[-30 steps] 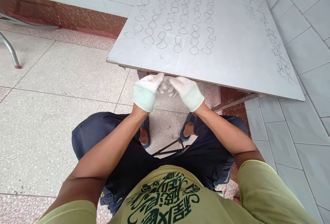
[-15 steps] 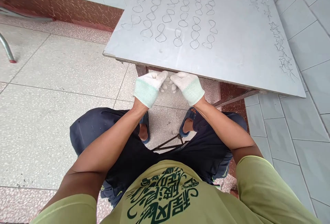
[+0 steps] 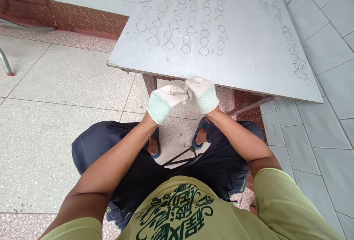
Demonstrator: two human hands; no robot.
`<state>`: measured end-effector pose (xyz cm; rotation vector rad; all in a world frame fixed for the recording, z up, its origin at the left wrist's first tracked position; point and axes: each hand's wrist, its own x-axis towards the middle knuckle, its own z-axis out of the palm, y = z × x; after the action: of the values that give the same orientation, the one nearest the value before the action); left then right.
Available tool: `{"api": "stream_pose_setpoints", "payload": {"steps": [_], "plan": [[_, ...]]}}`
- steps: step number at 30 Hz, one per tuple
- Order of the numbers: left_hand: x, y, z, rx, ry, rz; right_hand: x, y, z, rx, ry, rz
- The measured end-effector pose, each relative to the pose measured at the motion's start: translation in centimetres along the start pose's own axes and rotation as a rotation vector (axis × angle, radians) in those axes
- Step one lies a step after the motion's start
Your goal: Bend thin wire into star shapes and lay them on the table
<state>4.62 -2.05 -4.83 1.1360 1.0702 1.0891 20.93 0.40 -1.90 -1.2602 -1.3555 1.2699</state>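
My left hand (image 3: 170, 97) and my right hand (image 3: 201, 91) meet just in front of the table's near edge, both in white knit gloves with pale green cuffs. Between them a thin bent wire (image 3: 182, 77) rises in a small loop. The right hand pinches this wire at its fingertips. Fingers of the left hand are closed at the wire's lower part, which the gloves mostly hide. Beyond the hands, rows of twisted wire loops (image 3: 204, 44) lie on the white tabletop (image 3: 243, 63).
Star-like bent wires (image 3: 293, 48) lie along the table's right side, beside a tiled wall (image 3: 332, 96). A wooden table leg (image 3: 149, 84) stands below the front edge. My knees and sandals (image 3: 199, 133) are beneath my arms. A metal chair leg (image 3: 6, 63) shows at far left.
My left hand has come lower and slightly nearer me, with its fingers now under the right hand's. A wire loop now shows above the fingertips. The view has shifted slightly.
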Motion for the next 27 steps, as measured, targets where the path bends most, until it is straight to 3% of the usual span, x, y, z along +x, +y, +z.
{"api": "stream_pose_setpoints", "payload": {"steps": [8, 14, 17, 22, 27], "plan": [[-0.1, -0.4, 0.4, 0.176, 0.146, 0.1, -0.8, -0.4, 0.3, 0.148, -0.014, 0.063], [-0.1, 1.0, -0.4, 0.256, -0.049, 0.034, -0.5, -1.7, -0.7, 0.022, -0.045, 0.048], [0.0, 1.1, -1.1, 0.175, -0.005, 0.07, -0.2, -1.8, -1.2, 0.012, -0.025, 0.012], [0.9, 0.5, -2.3, 0.053, 0.096, 0.131, -0.2, -2.1, -1.0, -0.023, -0.074, 0.078], [1.4, 0.7, -2.2, 0.135, 0.042, 0.105, -0.5, -2.6, -0.2, -0.163, -0.14, 0.101]]}}
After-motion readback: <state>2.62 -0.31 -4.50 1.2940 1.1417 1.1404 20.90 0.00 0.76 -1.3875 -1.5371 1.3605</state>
